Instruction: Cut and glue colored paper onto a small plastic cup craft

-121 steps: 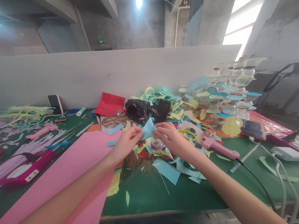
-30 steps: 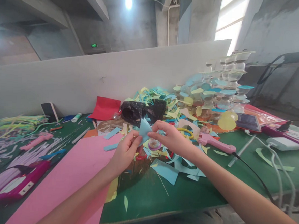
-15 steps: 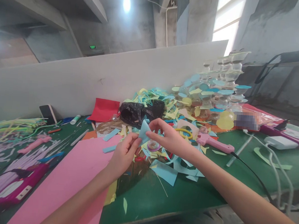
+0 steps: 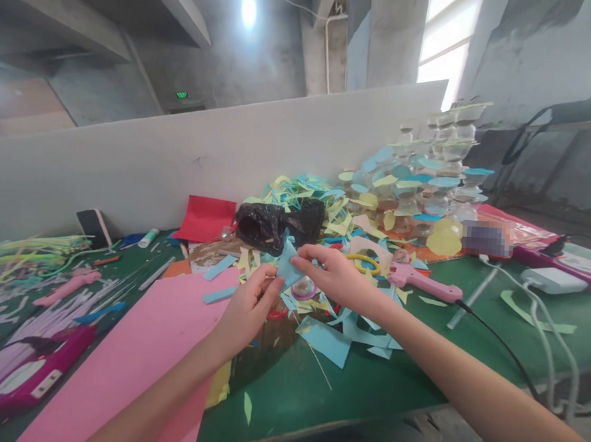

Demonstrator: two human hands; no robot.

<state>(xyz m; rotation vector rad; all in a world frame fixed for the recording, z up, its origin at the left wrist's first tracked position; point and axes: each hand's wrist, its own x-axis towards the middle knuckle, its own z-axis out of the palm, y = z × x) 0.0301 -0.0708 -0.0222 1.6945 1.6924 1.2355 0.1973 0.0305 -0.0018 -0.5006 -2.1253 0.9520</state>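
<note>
A small piece of light blue paper [image 4: 287,263], folded or bent, is held up between both hands over the cluttered table. My left hand [image 4: 255,298] pinches its lower left edge between thumb and fingers. On the other side, the thumb and fingers of my right hand [image 4: 329,276] close on its right edge. Below the hands lie a small clear cup with a purple rim [image 4: 303,287], blue and yellow paper scraps, and a flat light blue sheet [image 4: 324,341]. Red handles [image 4: 276,313], perhaps of scissors, show partly beneath.
A large pink sheet [image 4: 137,358] covers the left front. A pink glue gun [image 4: 422,282] with a black cord lies right. Stacked clear cups with paper discs [image 4: 445,183] stand back right. Behind the hands is a black plastic bag [image 4: 260,225]; a phone [image 4: 93,227] leans at left.
The blue paper has turned and bent between the fingers, and my right hand's fingers have closed further over it. The left hand has shifted slightly.
</note>
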